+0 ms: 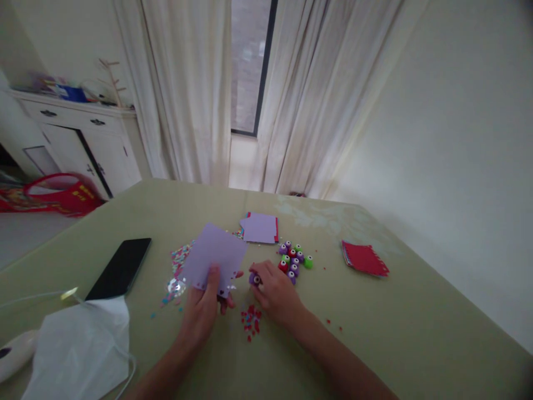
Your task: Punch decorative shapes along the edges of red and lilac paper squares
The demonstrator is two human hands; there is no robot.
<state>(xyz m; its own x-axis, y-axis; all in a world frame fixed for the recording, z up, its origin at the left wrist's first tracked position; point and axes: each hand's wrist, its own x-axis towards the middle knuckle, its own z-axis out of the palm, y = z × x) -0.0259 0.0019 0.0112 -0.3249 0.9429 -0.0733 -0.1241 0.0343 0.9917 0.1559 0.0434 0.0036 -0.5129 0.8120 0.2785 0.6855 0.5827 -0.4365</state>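
Observation:
My left hand (207,304) grips a purple paper card (219,253), thumb on top and fingers behind. Small shapes are cut out along the card's lower edge. In the fingers of my right hand (275,289) is a small purple craft punch (255,279), apart from the card and just right of it. Close behind this hand stands a cluster of similar punches (294,260) in purple, red and green. Below the card and the right hand lies a little heap of red paper bits (251,319). Multicoloured confetti (180,258) is partly hidden behind the card.
A stack of purple and red cards (260,228) lies farther back, and a red-topped stack (364,258) at the right. On the left are a black phone (120,269), a white sheet (81,350), a cable and a white device (17,354). Curtains hang beyond the table (408,339).

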